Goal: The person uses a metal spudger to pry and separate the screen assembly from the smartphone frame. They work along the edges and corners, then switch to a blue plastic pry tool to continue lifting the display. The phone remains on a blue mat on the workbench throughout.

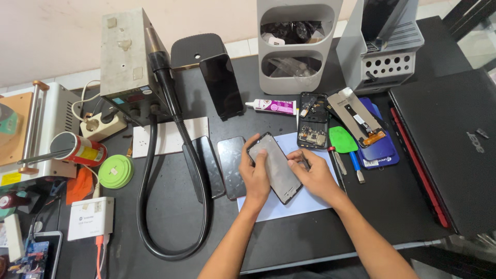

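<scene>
I've got the phone frame (275, 168) in both hands, tilted up off the white sheet (305, 199) that lies near the front edge of the surface (170, 227). My left hand (254, 173) is curled around its left long edge, fingers wrapped up onto the top rim, thumb side against the grey inner face. My right hand (312, 173) is closed on the right long edge, fingertips pressing onto the frame about midway along. The frame runs diagonally, one end toward the back, the other toward me, sitting between my two hands.

Just left of my left hand, two dark phone panels (230, 165) lie flat side by side on the surface, and beside them the black hose (155, 206) loops down toward the front edge. Beyond the sheet, toward the back, an opened phone body (312, 121) shows its circuit board, with a white glue tube (271, 107) next to it. To the right of my right hand sit a green pick (343, 139), a screwdriver (338, 163) and a blue phone back (380, 150) with a screen part (356, 116) lying across it. A closed black laptop (449, 150) fills the right edge.
</scene>
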Demonstrator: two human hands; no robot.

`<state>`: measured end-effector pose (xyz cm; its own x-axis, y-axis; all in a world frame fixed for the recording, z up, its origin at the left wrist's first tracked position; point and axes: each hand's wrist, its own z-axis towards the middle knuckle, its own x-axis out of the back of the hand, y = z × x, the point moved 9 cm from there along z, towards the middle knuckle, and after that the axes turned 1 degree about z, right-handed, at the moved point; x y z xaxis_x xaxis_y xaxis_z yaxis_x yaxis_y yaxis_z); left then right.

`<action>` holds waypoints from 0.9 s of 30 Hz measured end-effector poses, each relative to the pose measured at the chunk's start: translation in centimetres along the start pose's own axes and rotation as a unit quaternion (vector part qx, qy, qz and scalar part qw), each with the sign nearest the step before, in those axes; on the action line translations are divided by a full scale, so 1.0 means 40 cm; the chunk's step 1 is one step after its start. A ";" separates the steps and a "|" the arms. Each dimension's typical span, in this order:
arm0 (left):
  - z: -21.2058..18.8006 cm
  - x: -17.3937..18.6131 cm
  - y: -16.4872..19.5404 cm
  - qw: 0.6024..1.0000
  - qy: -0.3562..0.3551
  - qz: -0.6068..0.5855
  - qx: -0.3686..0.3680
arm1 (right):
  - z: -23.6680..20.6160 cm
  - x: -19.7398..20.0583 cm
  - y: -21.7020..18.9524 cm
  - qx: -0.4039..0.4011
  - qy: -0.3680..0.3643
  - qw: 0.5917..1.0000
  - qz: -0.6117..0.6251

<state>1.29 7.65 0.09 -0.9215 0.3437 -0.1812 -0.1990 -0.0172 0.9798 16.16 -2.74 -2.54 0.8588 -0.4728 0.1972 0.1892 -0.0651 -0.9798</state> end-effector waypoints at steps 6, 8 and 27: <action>0.020 -0.001 0.035 0.997 -0.063 -0.002 -0.053 | 0.001 0.008 0.009 -0.013 0.016 0.998 0.055; 0.031 0.002 0.041 0.995 -0.090 -0.027 -0.034 | 0.003 0.015 0.017 -0.018 0.017 0.998 0.063; -0.154 -0.058 0.203 0.731 -0.199 0.465 -0.458 | -0.029 0.021 -0.127 0.131 0.049 0.968 -0.207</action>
<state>-0.26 0.95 7.93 -0.6667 0.0262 0.7449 0.1442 -0.9759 0.1635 15.37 -3.84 2.56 0.6368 -0.5361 0.5542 0.6328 -0.0473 -0.7728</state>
